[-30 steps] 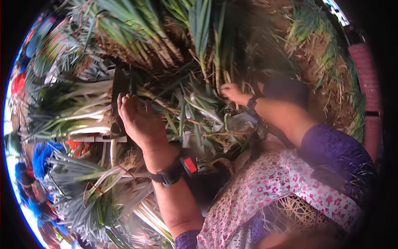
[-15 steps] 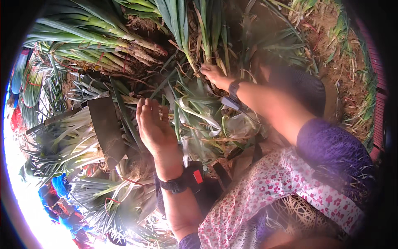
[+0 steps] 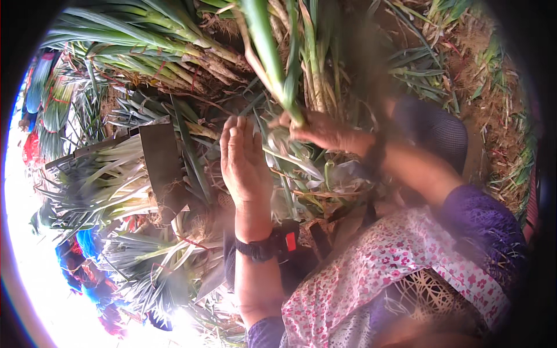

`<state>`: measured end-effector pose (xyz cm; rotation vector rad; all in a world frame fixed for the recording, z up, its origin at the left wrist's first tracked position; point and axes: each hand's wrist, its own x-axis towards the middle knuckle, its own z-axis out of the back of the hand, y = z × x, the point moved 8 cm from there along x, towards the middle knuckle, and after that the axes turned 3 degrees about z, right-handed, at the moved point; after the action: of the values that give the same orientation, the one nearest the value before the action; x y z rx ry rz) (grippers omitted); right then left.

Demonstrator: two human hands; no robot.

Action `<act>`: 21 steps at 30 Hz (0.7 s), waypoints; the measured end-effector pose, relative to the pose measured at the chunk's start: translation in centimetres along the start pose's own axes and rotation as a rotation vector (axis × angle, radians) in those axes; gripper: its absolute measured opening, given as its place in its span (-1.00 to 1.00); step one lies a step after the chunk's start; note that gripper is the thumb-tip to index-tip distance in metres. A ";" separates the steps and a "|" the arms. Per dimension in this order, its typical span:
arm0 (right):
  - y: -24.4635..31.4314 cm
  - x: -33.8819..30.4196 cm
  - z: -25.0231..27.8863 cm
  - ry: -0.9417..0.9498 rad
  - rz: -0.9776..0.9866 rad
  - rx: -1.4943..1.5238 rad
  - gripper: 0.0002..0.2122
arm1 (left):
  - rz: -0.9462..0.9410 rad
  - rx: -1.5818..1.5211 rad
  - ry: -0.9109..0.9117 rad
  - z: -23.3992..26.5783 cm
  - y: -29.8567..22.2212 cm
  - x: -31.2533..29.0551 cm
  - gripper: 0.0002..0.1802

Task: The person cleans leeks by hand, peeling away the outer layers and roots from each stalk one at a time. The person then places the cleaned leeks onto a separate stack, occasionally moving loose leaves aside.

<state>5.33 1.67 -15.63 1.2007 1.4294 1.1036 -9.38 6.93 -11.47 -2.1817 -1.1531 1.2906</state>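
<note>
A thick green onion is gripped near its lower end by my right hand, its green leaves pointing away toward the top edge. That hand is a little smeared by motion. My left hand is raised with its fingers stretched out close together, holding nothing. Left of it, a dark flat plate stands at the end of a rack that holds cleaned, white-stemmed green onions. Stripped leaves and peelings lie in a heap between and beneath my hands.
Large bundles of untrimmed green onions lie at the far left. More stand upright beyond my right hand. Tied green onions lie near left. Soil strewn with leaf scraps runs along the right.
My right hand has pulled a green onion from the far bunch and moved nearer to me. My left hand has shifted slightly right in the picture, still open.
</note>
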 end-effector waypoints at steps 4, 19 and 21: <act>6.6 -3.7 -5.2 0.276 -0.003 -0.403 -0.70 | -0.004 -0.112 0.586 -6.0 -1.9 -3.5 -0.25; -12.0 -19.2 2.3 0.457 -0.479 -1.015 -0.38 | -0.306 -0.547 0.724 5.8 -17.4 -12.5 -0.58; -11.5 -17.8 3.9 0.099 -0.459 -1.098 -0.57 | -0.287 -0.459 0.428 6.9 -13.9 -10.3 -0.57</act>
<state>8.95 -17.01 -25.72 0.0358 0.8363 1.3199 -24.26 6.50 -0.34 -2.3178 -1.6079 0.4354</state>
